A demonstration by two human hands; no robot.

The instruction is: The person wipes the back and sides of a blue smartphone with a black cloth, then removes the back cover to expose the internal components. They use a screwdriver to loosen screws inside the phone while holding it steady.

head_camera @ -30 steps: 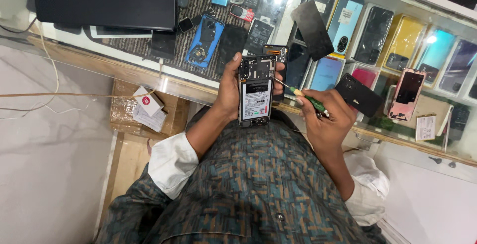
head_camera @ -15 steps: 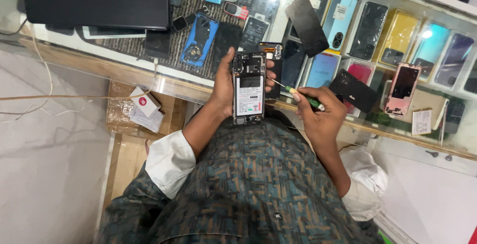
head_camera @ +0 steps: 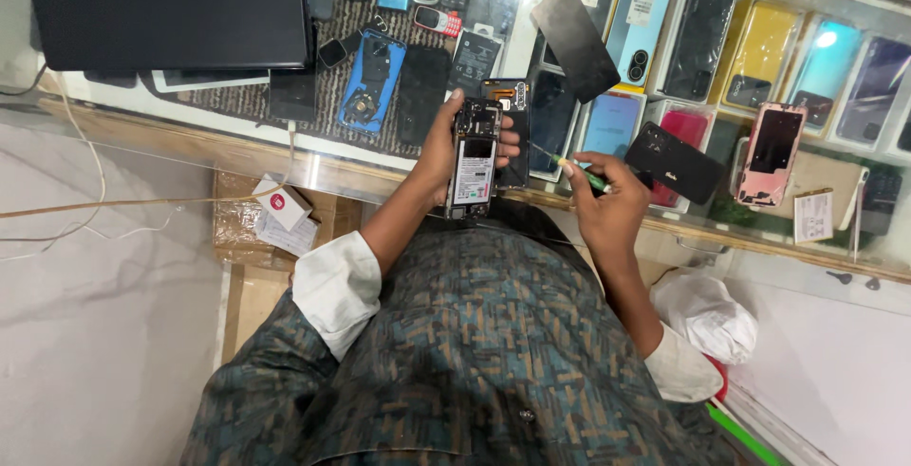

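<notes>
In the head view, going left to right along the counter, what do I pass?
Closed black laptop → blue opened phone → left hand holding opened black phone with white-labelled battery → right hand with green-handled screwdriver → black rear cover → pink-framed phone.

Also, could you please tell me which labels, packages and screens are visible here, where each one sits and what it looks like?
Opened phone in left hand: white rectangular battery label.
Small white box with red round mark, under the counter, left.
Dark loose screen panel, tilted on glass counter.
White paper tag, counter right.
</notes>
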